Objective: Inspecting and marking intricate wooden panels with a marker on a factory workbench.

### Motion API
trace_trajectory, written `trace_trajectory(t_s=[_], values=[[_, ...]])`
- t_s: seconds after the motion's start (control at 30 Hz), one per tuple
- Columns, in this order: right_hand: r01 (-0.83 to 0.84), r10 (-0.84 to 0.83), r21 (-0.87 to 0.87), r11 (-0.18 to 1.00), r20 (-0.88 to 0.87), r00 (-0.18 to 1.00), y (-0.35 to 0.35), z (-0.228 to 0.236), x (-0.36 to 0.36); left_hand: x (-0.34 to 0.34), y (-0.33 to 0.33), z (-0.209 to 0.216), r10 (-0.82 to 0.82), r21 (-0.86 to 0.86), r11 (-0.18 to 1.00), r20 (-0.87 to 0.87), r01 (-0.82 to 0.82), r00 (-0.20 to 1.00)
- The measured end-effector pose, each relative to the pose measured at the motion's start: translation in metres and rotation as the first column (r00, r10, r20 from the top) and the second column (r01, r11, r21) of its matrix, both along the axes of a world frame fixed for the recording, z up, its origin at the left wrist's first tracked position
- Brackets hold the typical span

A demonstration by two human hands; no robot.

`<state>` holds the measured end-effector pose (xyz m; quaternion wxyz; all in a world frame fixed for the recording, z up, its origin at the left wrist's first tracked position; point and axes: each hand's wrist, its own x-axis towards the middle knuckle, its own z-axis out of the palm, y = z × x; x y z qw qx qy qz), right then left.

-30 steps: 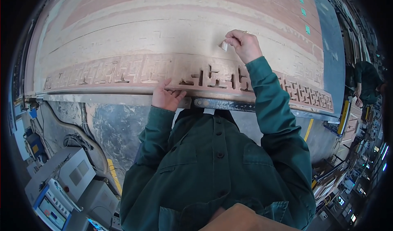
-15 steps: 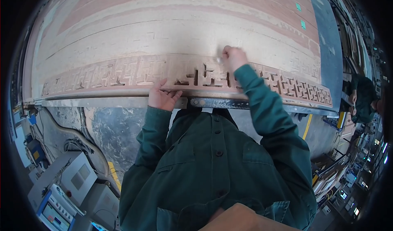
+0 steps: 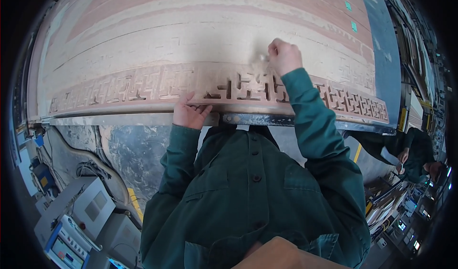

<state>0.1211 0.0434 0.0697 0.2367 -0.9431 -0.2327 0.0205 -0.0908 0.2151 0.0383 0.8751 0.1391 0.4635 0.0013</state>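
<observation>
Fretwork (image 3: 202, 83) is best steadied by the opened left hand (image 3: 192, 113), ten o'clock, and worked lightly with the pale piece (image 3: 263, 58) seemingly pinched by the right hand (image 3: 286, 56), one o'clock.

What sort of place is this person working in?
Probably a workshop for cutting panels: a long fretwork panel lies along the near edge of a large, dusty-looking worktable, and a machine-style console stands at lower left.

Carved strip (image 3: 210, 79) pinkish-brn w/ angular fretwork; tabletop (image 3: 205, 36) beige w/ pink bands; sleeves (image 3: 316, 121) dk grn.
</observation>
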Motion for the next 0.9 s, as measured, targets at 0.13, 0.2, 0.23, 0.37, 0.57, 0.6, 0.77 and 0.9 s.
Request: trace_trajectory(t_s=[0.13,0.2,0.23,0.37,0.57,0.6,0.77,0.9], values=[[-0.068,0.077,-0.138,0.988,0.066,0.995,-0.007,-0.068,-0.03,-0.002,0.0,-0.012,0.004,0.069,0.998,-0.033,-0.002,0.999],[-0.061,0.06,-0.076,0.995,-0.008,0.998,-0.01,-0.055,-0.025,-0.003,0.0,-0.022,-0.048,0.105,0.993,-0.048,0.053,0.998],[-0.03,0.03,0.002,1.0,-0.004,1.0,-0.016,-0.037,-0.013,-0.003,0.001,-0.025,-0.053,0.107,0.993,-0.049,0.059,0.997],[0.202,-0.118,0.368,0.908,-0.237,0.964,-0.065,0.018,0.018,0.007,0.004,-0.025,-0.051,0.169,0.984,-0.022,0.054,0.998],[0.516,-0.236,0.518,0.682,-0.511,0.827,-0.206,0.01,-0.009,0.025,0.017,-0.02,-0.224,0.172,0.961,0.019,0.217,0.974],[0.533,-0.294,0.529,0.66,-0.471,0.832,-0.225,0.004,-0.016,0.026,0.009,-0.011,-0.212,0.139,0.968,0.011,0.209,0.977],[0.865,-0.496,0.48,0.147,-0.721,0.484,-0.271,-0.001,-0.049,0.012,0.003,-0.032,-0.057,0.105,0.994,0.188,0.037,0.98],[0.907,-0.316,0.422,-0.017,-0.863,0.395,-0.257,0.025,-0.068,0.005,-0.011,-0.036,-0.018,0.044,0.999,0.232,0.007,0.973]])
